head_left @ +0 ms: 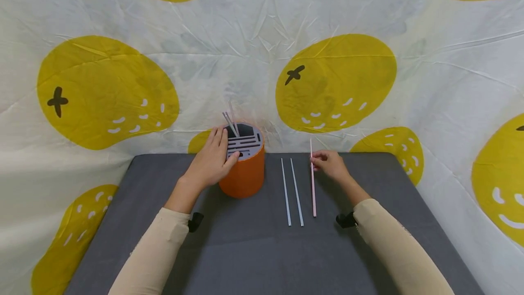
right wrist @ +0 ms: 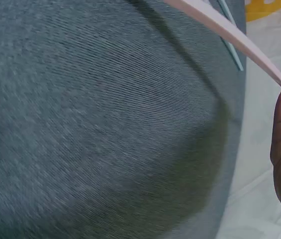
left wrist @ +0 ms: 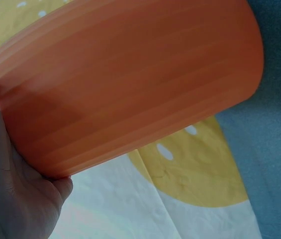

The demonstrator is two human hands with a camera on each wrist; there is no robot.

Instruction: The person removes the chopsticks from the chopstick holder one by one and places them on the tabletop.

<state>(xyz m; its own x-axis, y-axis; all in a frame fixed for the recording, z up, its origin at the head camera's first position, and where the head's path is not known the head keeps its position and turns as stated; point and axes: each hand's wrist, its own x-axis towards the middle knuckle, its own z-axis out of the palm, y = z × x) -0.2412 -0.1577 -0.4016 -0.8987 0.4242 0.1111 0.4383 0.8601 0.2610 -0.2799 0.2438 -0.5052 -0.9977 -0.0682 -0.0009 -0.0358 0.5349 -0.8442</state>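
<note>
- Head view: the pink straw (head_left: 313, 181) is lying on the grey mat (head_left: 245, 249), its far end pinched in the right hand (head_left: 330, 165), which is curling its fingers round it.
- Two pale blue straws (head_left: 291, 192) are lying just left of that hand.
- The left hand (head_left: 210, 162) is gripping the orange holder (head_left: 244, 172), thumb on its slotted top.
- Straws (head_left: 230, 122) are standing in the holder, beyond the left fingertips.

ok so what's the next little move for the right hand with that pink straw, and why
Probably lift the pink straw clear of the grey mat and carry it toward the orange holder. The right hand already pinches its far end, the left hand steadies the holder, and a few straws already stand in its slotted top.
</note>
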